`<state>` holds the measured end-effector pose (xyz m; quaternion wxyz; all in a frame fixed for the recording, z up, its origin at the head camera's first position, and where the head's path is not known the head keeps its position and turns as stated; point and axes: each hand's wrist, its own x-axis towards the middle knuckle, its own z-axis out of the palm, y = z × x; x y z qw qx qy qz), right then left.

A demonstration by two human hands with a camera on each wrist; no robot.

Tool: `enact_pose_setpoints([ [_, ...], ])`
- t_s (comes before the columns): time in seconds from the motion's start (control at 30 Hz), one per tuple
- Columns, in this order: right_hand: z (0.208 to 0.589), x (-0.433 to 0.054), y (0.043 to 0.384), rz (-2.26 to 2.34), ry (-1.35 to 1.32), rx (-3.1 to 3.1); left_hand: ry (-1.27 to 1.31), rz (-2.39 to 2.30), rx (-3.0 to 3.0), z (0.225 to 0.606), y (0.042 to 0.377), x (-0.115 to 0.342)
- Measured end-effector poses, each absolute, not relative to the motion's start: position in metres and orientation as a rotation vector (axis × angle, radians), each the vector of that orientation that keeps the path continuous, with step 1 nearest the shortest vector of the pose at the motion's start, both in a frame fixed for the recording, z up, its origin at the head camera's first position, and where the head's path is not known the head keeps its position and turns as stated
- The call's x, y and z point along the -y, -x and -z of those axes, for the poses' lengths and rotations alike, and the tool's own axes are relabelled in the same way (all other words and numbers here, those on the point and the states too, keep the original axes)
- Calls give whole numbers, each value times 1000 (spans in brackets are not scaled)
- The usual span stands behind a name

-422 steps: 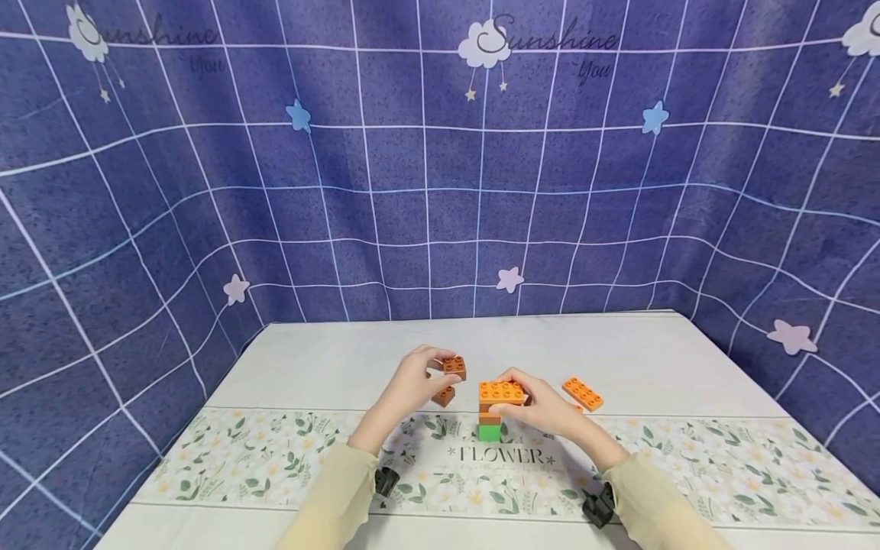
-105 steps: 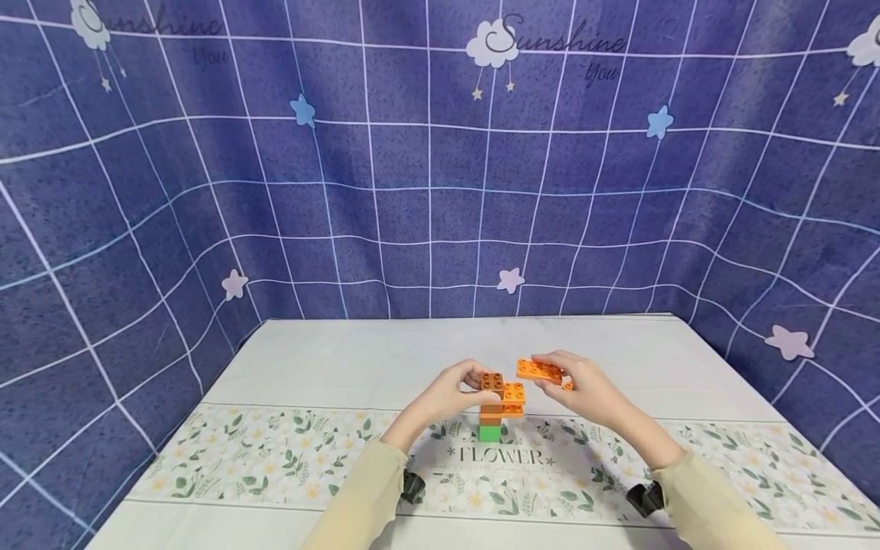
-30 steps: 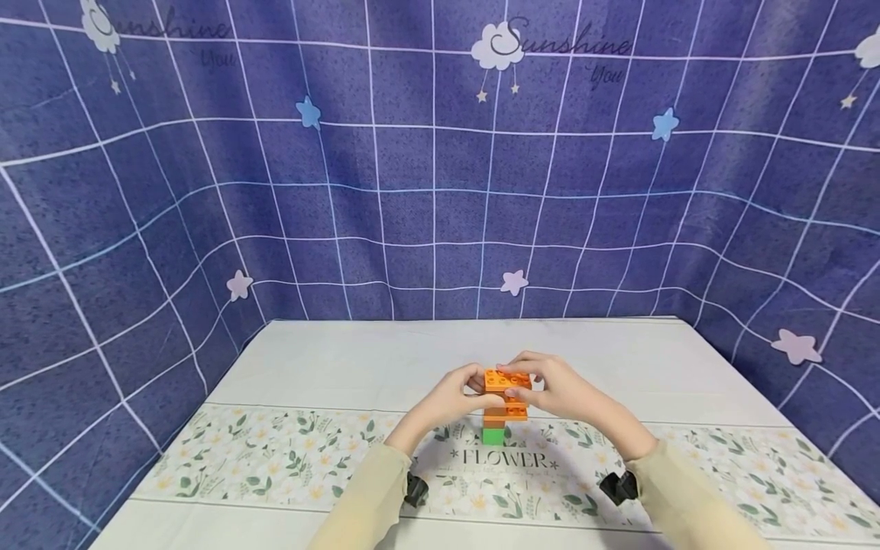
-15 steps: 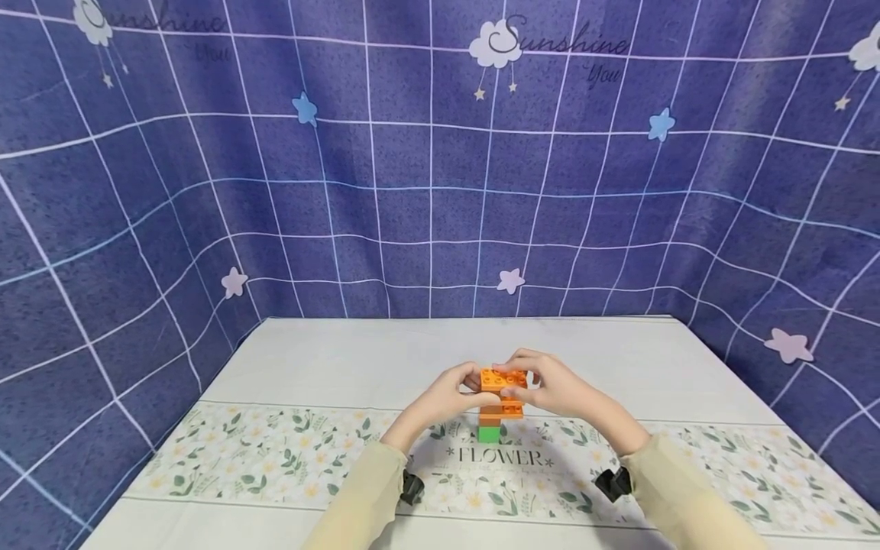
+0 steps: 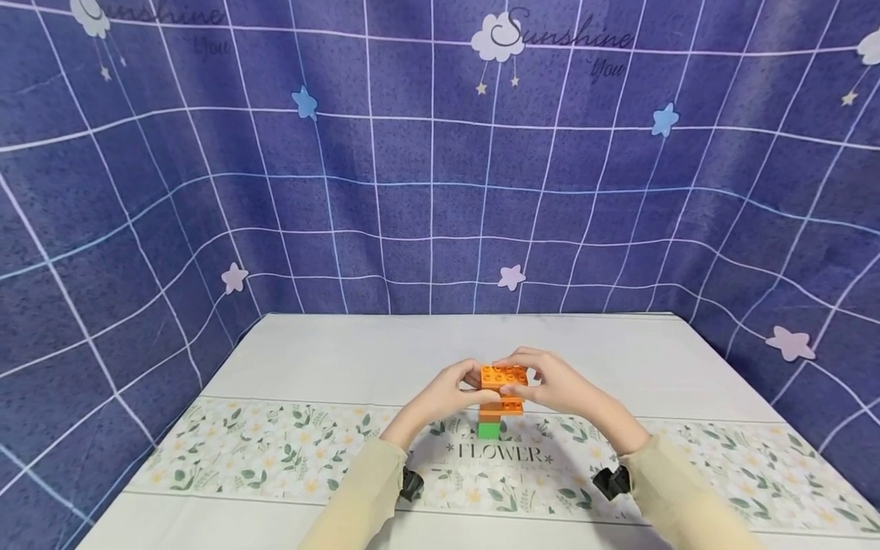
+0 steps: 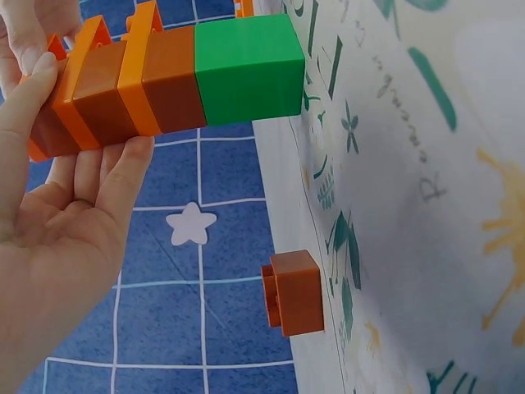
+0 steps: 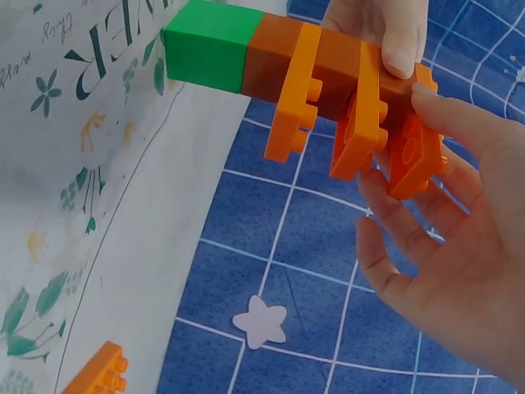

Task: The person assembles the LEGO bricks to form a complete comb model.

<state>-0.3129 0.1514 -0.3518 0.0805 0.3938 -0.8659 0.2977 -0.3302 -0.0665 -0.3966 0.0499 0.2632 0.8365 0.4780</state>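
A tower of toy building bricks stands upright on the table, its green brick (image 5: 489,431) at the bottom. Above it, brown bricks (image 6: 170,93) alternate with orange plates (image 7: 361,111) that jut out to the right. My left hand (image 5: 450,393) grips the upper part of the tower from the left, thumb in front and fingers behind. On top lies the uppermost orange plate (image 5: 496,376); my right hand (image 5: 560,386) pinches its right end between thumb and fingers. The hands hide part of the upper bricks in the head view.
A loose brown brick (image 6: 297,293) lies on the table in the left wrist view. Another orange plate (image 7: 100,373) is partly seen at the lower edge of the right wrist view. A blue gridded curtain (image 5: 440,191) hangs behind the table (image 5: 330,351).
Earlier my left hand held a loose brown brick, then gripped it atop the tower. My right hand brought an orange plate from the right onto the top. The last second shows little movement.
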Motion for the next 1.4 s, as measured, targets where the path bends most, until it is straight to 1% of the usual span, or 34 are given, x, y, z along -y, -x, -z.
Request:
enact_pose_setpoints([
  [0.43, 356, -146, 314, -960, -1089, 2558, -765, -1472, -2534, 396, 329, 64],
  [0.67, 357, -146, 315, -1109, -1030, 2557, -808, -1461, -2530, 371, 313, 64],
  [0.97, 358, -144, 319, -1104, -922, 2632, -780, -1448, -2528, 398, 340, 70],
  [1.17, 359, -145, 318, -1127, -895, 2659, -818, -1484, -2426, 396, 340, 78],
  [1.4, 357, -147, 319, -1124, -899, 2686, -858, -1442, -2468, 393, 340, 85],
])
